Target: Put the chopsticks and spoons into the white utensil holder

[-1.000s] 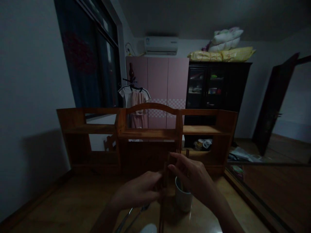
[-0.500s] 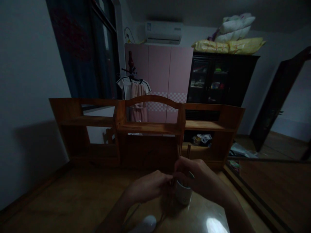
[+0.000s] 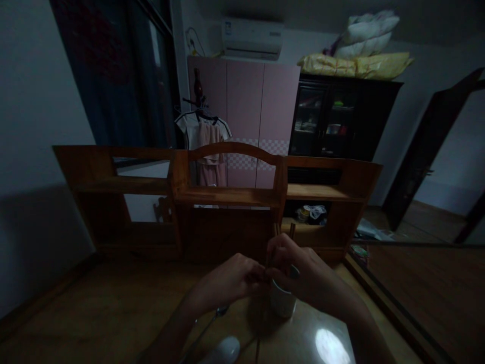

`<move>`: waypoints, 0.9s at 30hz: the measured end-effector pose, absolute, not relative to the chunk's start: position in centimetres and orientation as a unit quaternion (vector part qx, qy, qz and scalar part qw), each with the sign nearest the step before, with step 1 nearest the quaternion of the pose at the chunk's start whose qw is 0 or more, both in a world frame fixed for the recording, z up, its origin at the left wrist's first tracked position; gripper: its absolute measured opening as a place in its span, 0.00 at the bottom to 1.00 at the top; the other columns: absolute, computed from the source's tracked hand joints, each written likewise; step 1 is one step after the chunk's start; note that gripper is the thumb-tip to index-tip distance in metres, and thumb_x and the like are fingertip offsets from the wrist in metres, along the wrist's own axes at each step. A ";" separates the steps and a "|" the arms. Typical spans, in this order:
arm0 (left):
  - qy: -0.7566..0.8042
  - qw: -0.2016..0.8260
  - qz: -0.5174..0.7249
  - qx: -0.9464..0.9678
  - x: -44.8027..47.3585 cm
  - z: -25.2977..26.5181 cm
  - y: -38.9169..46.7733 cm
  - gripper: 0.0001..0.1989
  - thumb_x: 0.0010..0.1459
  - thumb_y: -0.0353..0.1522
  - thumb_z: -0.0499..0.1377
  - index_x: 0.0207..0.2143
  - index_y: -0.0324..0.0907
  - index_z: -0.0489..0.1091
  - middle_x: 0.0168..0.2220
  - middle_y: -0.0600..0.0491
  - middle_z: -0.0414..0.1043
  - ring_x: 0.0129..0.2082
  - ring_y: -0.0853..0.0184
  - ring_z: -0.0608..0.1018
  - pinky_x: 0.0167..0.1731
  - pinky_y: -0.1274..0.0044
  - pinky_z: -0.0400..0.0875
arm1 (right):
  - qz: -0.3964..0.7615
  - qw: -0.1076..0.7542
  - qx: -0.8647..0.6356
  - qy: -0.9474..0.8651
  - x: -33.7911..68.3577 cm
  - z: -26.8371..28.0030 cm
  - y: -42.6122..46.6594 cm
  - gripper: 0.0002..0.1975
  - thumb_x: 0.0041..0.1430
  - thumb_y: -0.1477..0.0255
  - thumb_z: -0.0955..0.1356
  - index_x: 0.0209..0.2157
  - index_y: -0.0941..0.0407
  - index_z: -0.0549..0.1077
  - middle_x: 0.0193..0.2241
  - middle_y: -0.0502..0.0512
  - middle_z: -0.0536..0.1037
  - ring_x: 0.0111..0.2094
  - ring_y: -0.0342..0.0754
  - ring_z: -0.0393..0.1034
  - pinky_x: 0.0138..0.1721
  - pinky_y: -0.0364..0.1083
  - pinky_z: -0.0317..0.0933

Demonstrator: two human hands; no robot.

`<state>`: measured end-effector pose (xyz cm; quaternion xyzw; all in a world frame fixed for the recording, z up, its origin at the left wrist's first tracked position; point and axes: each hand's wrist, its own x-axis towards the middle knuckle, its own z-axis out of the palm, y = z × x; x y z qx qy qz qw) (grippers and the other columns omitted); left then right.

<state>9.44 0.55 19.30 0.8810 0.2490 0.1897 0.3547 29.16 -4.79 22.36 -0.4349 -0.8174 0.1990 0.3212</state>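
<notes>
My left grip [image 3: 235, 277] and right grip [image 3: 305, 268] are curled, fingertips close together; I cannot tell what either grasps. Chopsticks [image 3: 276, 230] rise at 1 o'clock behind the right grip. Expect light, stiff, roll-prone shafts; pinch mid-length. At 4 o'clock, the cup [image 3: 283, 306] stands upright on the bench [image 3: 113, 303], probably rigid and breakable; hold its wall.

You have 1 left hand [image 3: 231, 283] and 1 right hand [image 3: 310, 278] by 1 cup [image 3: 282, 303]; behind the cup, 1 shelf unit [image 3: 227, 195], 1 air conditioner [image 3: 252, 38].
</notes>
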 end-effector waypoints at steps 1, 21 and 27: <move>0.248 0.354 0.193 0.881 9.5 19.3 0.6 0.10 0.59 0.33 0.57 0.37 0.41 0.77 0.31 0.55 0.78 0.32 0.68 0.77 0.29 0.83 0.63 | 0.196 0.326 -0.436 -0.816 29.1 22.3 -4.8 0.16 0.58 0.76 0.67 0.47 0.53 0.62 0.25 0.44 0.72 0.25 0.40 0.67 0.27 0.39 0.58; 0.266 0.321 0.154 0.896 9.3 17.9 1.4 0.11 0.58 0.36 0.58 0.31 0.39 0.77 0.26 0.55 0.76 0.27 0.70 0.75 0.26 0.82 0.61 | 0.168 0.317 -0.430 -0.829 29.2 22.1 -4.1 0.09 0.59 0.76 0.68 0.42 0.53 0.76 0.34 0.48 0.79 0.34 0.42 0.73 0.34 0.40 0.61; 0.282 0.335 0.179 0.881 9.6 18.2 1.1 0.12 0.58 0.37 0.58 0.35 0.39 0.78 0.28 0.55 0.77 0.29 0.68 0.75 0.29 0.81 0.63 | 0.163 0.308 -0.448 -0.823 29.0 21.8 -3.8 0.04 0.60 0.72 0.68 0.38 0.54 0.75 0.30 0.48 0.78 0.30 0.41 0.72 0.30 0.40 0.60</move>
